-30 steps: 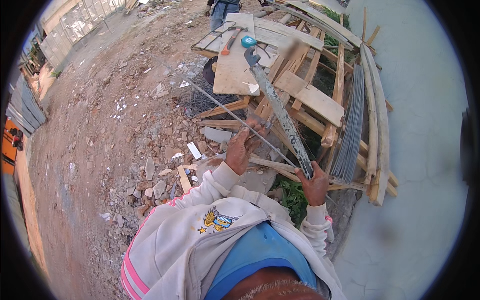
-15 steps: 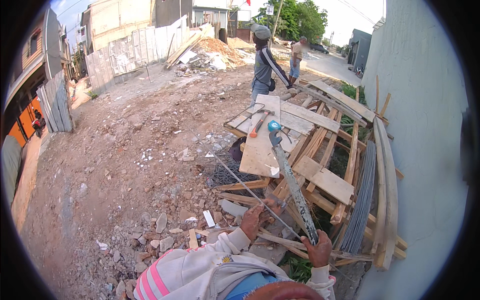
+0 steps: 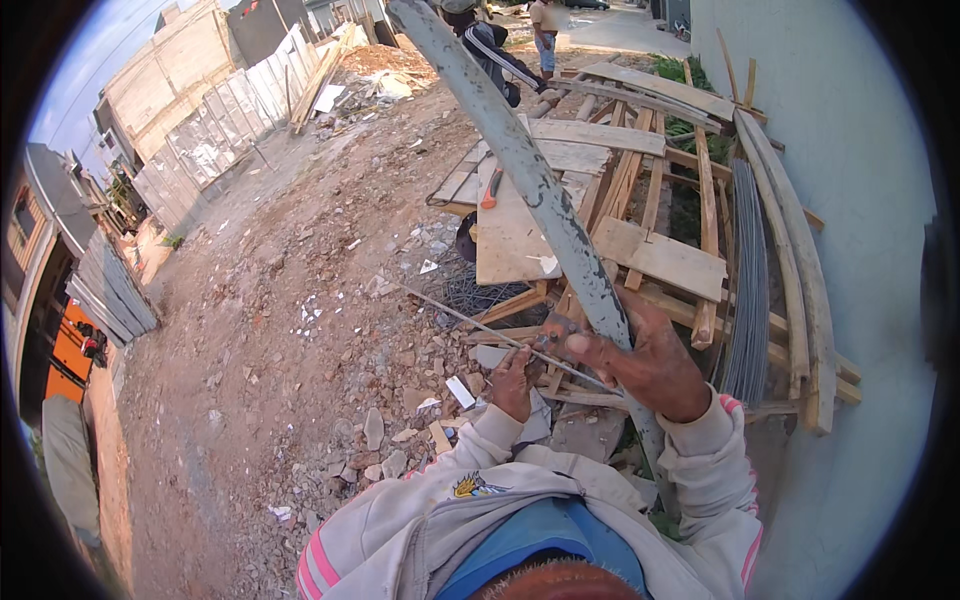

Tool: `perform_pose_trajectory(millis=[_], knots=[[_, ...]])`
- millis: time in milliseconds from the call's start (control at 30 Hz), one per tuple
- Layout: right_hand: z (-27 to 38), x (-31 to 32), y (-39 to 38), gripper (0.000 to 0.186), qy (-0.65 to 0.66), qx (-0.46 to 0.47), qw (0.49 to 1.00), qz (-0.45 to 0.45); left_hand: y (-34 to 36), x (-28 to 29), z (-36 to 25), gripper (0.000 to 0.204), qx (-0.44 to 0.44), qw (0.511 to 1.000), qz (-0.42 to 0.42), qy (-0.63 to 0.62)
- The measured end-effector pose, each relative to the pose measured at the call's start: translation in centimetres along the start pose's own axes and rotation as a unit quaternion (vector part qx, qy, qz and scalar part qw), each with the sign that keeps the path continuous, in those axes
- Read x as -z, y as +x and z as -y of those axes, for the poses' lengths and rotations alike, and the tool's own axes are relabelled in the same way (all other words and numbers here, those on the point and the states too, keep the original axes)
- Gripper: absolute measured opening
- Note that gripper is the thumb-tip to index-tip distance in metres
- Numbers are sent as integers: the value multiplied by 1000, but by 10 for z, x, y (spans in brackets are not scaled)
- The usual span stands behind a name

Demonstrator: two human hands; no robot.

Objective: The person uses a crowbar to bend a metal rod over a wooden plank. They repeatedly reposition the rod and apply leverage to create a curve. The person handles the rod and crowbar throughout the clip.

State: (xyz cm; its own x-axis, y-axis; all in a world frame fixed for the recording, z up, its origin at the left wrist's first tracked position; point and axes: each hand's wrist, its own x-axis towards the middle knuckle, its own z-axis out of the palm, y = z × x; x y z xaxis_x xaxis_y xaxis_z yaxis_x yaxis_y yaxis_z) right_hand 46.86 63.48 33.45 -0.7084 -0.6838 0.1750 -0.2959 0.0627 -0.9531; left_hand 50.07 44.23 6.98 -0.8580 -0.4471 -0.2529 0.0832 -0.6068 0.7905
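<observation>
My left hand is closed around a thin grey metal rod, which slants from the rubble at far left down toward a long bar. My right hand grips that bar, a heavy metal one with chipped pale blue-grey paint. It leans up and away to the left, its top end at the upper rim of the picture. The rod's near end meets the bar just below my right fingers. Between my hands is a rusty metal piece, partly covered by my right hand.
Beyond my hands lies a stack of planks with an orange-handled hammer on a board. A bundle of thin steel rods lies near the pale wall on the right. Rubble covers the ground at left. Two people stand at the far end.
The bar's top has swung up and nearer, its hooked end now out of sight. My right hand has moved up along the bar. My left hand still holds the rod, slightly lower.
</observation>
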Motion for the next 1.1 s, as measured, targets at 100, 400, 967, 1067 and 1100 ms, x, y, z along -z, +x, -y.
perform_pose_trajectory(millis=[100, 400, 967, 1067, 1100], knots=[[24, -4, 4, 54, 14, 4, 1000, -17, 0, 3, 11, 28, -101, 991, 66, 58], [-84, -15, -64, 40, -110, -40, 989, -87, -18, -23, -6, 32, 35, 999, 12, -7], [-157, -42, -65, 32, -336, -15, 917, -216, -32, -17, -15, 36, 24, 999, 38, 24], [-160, -47, -57, 32, -359, -26, 912, -195, -29, -7, -19, 32, -5, 1000, 24, 3], [-163, -48, -57, 32, -365, -26, 911, -192, -29, -4, -17, 31, -3, 1000, 13, -9]])
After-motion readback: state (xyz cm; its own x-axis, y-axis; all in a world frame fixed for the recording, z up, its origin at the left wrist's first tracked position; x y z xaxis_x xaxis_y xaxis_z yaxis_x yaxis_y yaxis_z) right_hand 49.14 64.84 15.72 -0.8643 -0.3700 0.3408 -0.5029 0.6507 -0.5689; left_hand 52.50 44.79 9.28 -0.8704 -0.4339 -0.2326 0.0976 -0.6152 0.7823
